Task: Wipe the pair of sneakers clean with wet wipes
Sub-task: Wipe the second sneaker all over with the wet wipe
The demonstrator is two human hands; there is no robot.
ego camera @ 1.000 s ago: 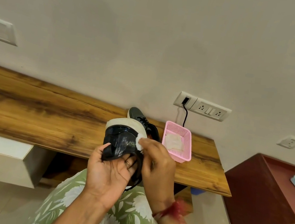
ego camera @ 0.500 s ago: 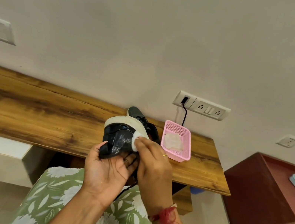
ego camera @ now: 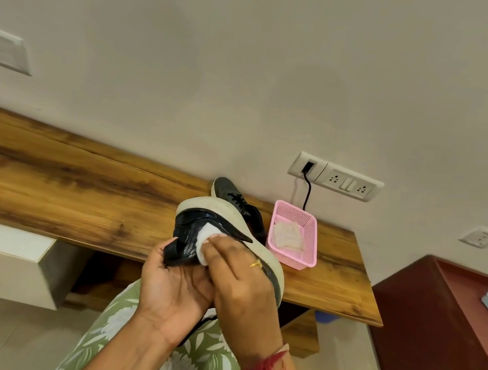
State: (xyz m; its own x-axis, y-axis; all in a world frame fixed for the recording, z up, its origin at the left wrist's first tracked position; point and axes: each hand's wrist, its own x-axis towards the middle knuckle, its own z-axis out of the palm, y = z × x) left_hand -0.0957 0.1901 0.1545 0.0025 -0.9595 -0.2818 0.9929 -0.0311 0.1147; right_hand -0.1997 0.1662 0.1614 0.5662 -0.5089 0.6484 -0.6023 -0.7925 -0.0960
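Observation:
A black sneaker with a white sole (ego camera: 197,225) is held up in front of me, tipped on its side, sole edge towards the wall. My left hand (ego camera: 174,283) grips it from below by the heel end. My right hand (ego camera: 240,278) presses a white wet wipe (ego camera: 204,242) against the sneaker's shiny black side. The second black sneaker (ego camera: 233,202) lies on the wooden desk (ego camera: 74,188) behind the held one, partly hidden by it.
A pink plastic basket (ego camera: 295,235) holding crumpled wipes stands on the desk's right end, below a wall socket panel (ego camera: 337,178) with a black cable. A dark red cabinet (ego camera: 445,325) stands to the right. My green floral lap is below.
The sneaker has tipped so more of its white sole edge shows. My right hand with the wipe has slid left and down along the black side.

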